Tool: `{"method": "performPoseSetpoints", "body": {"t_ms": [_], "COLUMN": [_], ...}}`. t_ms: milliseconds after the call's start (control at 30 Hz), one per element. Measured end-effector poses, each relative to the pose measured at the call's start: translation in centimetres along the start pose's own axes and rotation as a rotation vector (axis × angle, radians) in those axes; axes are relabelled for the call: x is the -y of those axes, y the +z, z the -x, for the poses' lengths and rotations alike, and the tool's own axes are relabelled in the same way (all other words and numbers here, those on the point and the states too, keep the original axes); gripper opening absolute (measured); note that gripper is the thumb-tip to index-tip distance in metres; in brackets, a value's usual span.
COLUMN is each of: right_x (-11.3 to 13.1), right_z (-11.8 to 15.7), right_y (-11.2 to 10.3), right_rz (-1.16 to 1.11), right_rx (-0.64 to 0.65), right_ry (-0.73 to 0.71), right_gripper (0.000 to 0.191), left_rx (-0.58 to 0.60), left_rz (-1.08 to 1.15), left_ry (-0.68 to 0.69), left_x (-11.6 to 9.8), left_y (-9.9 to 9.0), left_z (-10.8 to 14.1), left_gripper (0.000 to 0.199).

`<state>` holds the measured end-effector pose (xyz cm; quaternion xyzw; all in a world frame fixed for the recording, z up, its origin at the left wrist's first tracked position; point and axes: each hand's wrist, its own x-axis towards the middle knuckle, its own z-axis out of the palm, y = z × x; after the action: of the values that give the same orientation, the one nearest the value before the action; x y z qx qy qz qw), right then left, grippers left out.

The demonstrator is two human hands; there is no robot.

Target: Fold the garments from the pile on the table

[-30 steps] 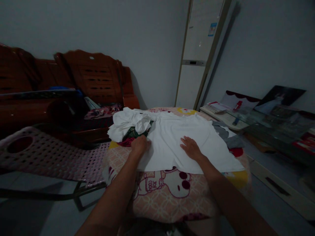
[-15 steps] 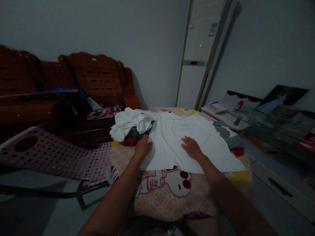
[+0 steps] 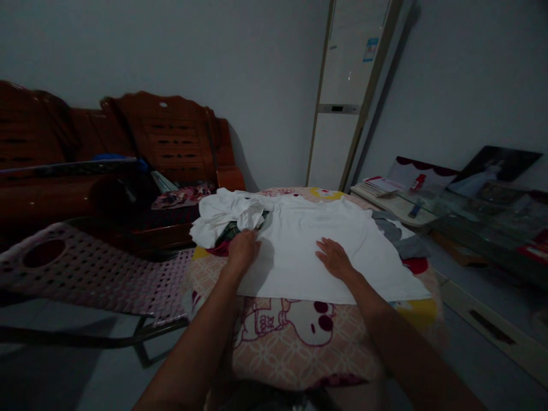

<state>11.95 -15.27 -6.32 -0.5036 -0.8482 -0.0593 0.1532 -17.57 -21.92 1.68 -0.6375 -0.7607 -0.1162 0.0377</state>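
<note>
head cam | worn on head | facing forward-down | hands [image 3: 243,251] [image 3: 335,258] near | wall [image 3: 265,85] beyond

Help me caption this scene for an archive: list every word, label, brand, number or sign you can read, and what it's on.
"JOE COOL", as far as I can make out: on the cartoon figure on the tablecloth.
Blue sticker on the tall white unit: too small to read.
Control panel on that unit: nothing legible.
Papers on the right: any print too blurred.
No brand or number can be read.
</note>
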Motion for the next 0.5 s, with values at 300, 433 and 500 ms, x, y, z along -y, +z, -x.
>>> {"method": "performPoseSetpoints", "body": {"t_ms": [300, 433, 500], "right_x": [0.2, 0.4, 0.4], "right_z": [0.0, 0.1, 0.1], "right_y": [-0.4, -0.4, -0.3], "right_rz": [-0.018, -0.03, -0.021], "right_rx": [0.018, 0.016, 0.012], "right_ry": [0.024, 0.031, 0.028], "right_gripper": [0.042, 0.042, 0.042], "left_rx": [0.095, 0.111, 0.104], "left_rz": [0.022, 0.033, 0.063], "left_ry": [0.109, 0.078, 0.095], "left_x": [-3.8, -3.5, -3.4], "left_y": [2.4, 4.4, 5.0], "left_z": [-7.8, -10.1, -11.2], "left_gripper": [0.03, 0.03, 0.03]}}
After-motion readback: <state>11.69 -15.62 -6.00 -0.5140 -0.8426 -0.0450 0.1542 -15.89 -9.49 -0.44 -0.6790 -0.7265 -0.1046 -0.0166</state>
